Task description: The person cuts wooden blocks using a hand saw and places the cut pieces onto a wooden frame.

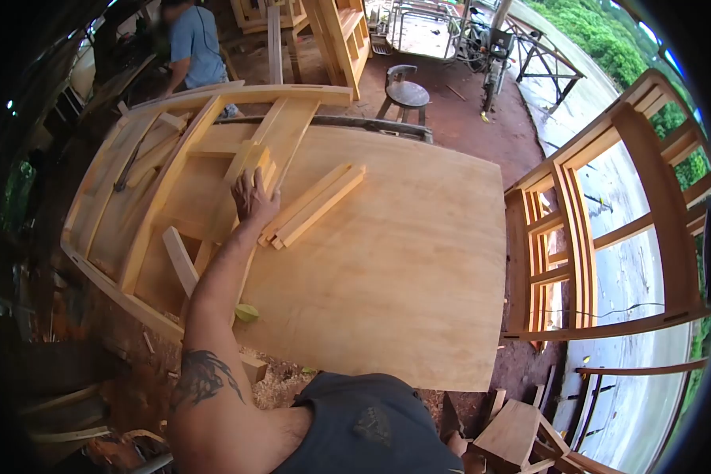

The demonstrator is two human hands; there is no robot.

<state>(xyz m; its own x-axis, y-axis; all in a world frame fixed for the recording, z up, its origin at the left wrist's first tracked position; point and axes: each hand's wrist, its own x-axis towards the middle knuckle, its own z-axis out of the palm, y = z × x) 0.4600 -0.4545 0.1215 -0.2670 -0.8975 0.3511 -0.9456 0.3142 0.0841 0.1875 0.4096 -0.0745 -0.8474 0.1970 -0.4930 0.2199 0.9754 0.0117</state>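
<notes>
My left hand (254, 197) reaches forward with its fingers spread, touching the near end of a short wooden block (253, 158). That block lies on a long board (288, 126) at the left edge of a plywood sheet (387, 253). Just right of the hand, several squared wooden strips (316, 204) rest side by side on the plywood. At the bottom, my right hand (455, 444) is partly hidden by my body. It seems closed at the base of a dark, flat, blade-like tool (450, 415), whose kind I cannot make out.
Left of the plywood lies a wooden frame (138, 245) with loose pieces inside. A slatted wooden frame (584, 237) stands at right. Behind are a stool (407, 93), a motorbike (494, 63) and a person in a blue shirt (195, 47). A leaf (246, 313) lies near my arm.
</notes>
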